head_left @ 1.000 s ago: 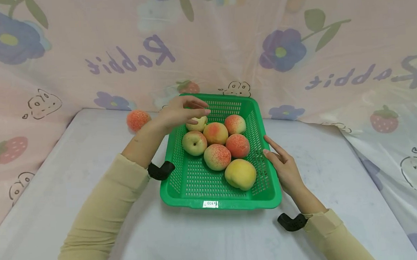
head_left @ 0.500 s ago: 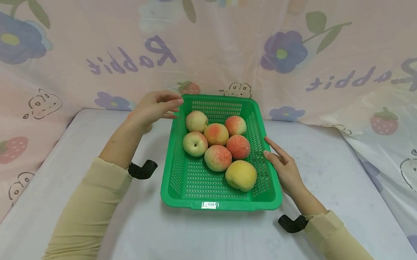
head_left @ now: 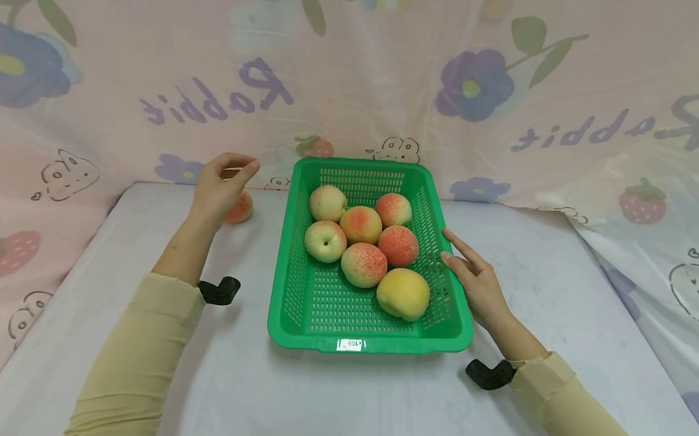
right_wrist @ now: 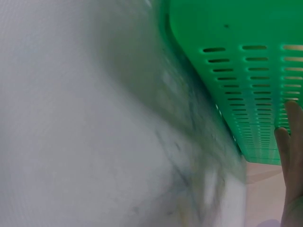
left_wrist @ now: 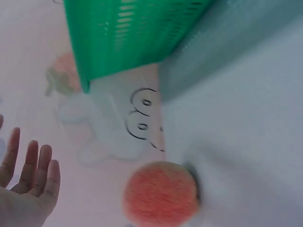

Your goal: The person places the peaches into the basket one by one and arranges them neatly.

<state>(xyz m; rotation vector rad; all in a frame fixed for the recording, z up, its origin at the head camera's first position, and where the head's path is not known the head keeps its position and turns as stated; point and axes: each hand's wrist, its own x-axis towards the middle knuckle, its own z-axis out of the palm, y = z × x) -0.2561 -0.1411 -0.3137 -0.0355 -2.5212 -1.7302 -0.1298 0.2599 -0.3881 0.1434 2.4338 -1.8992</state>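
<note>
My left hand (head_left: 216,188) hovers over the back left of the table, its fingers extended and holding nothing. Just under and behind it a red-orange peach (head_left: 240,208) lies on the table, partly hidden by the hand. The left wrist view shows the same peach (left_wrist: 161,195) blurred, with the hand (left_wrist: 28,184) off to its left. A green plastic basket (head_left: 279,292) with slotted walls contains several peaches, among them a yellow one (head_left: 403,294) at the near right. My right hand (head_left: 483,287) rests on the basket's right side, fingers fairly straight against the rim and outer wall.
A white-covered table (head_left: 358,406) bears the basket. Behind it hangs a pink printed curtain (head_left: 355,81), which the basket's far edge nearly meets. A small white label (head_left: 350,345) is stuck on the basket's near rim.
My left hand has moved left, from above the basket's far left corner to above the loose peach outside it. My right hand, the basket and the peaches in it have stayed put.
</note>
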